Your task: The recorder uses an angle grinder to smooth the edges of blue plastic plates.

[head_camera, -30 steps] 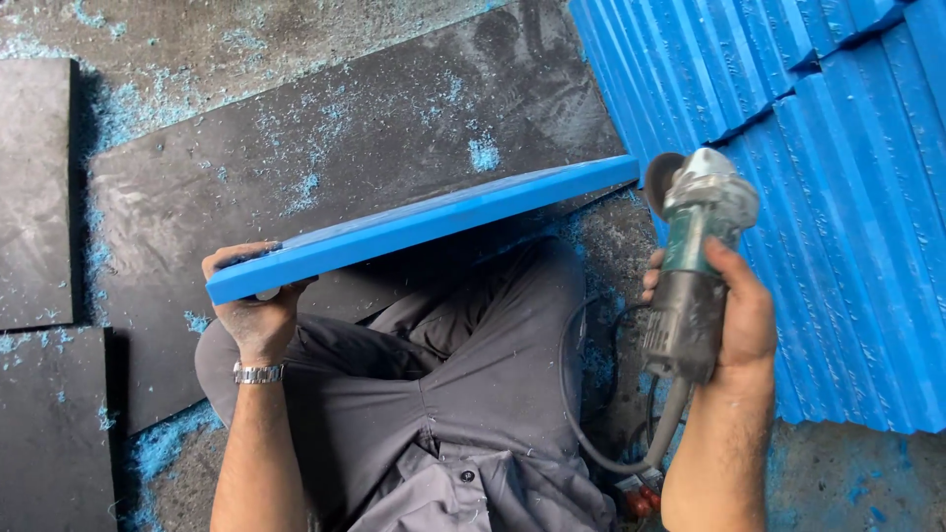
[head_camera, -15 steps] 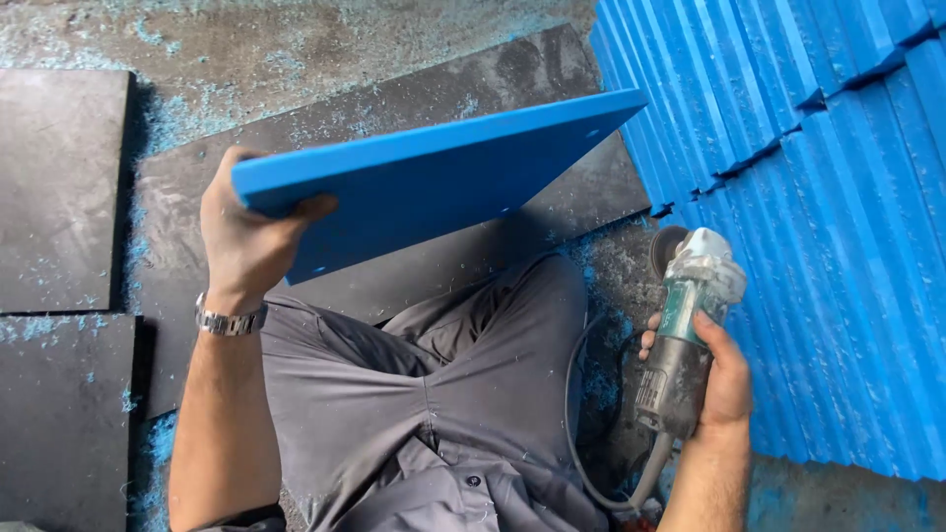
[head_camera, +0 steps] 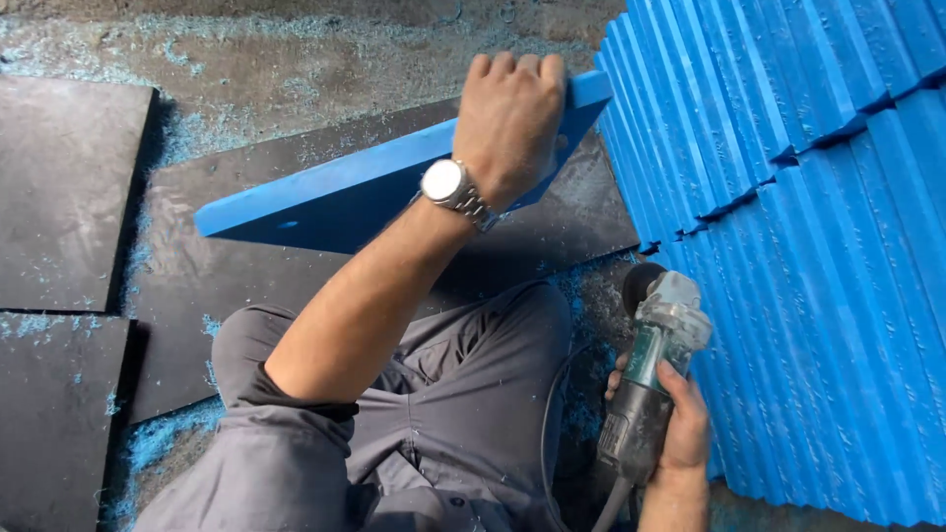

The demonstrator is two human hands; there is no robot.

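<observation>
Swung to the right since the earlier frames, the blue board now has its far end up against the stack of like boards, and the left hand has slid from the board's left end to its right end. Going left to right: dark slabs lie on the dusty floor, flecked with blue shavings; the board hangs tilted above the largest slab, its left end free in the air, a small hole showing near that end; the left hand, watch on the wrist, is clamped over the board's top edge with the fingers curled across it; grey trousers fill the lower middle; the right hand is wrapped tight round the body of a grinder, held low beside the knee, its cable looping down; the stack leans at the far right. Held by one end without any visible sag, the board looks stiff and fairly light, though long enough to lever against the wrist. Its faces look smooth and dusty, so likely slippery; a grip over an edge, as now, seems surer than pinching the flat face
</observation>
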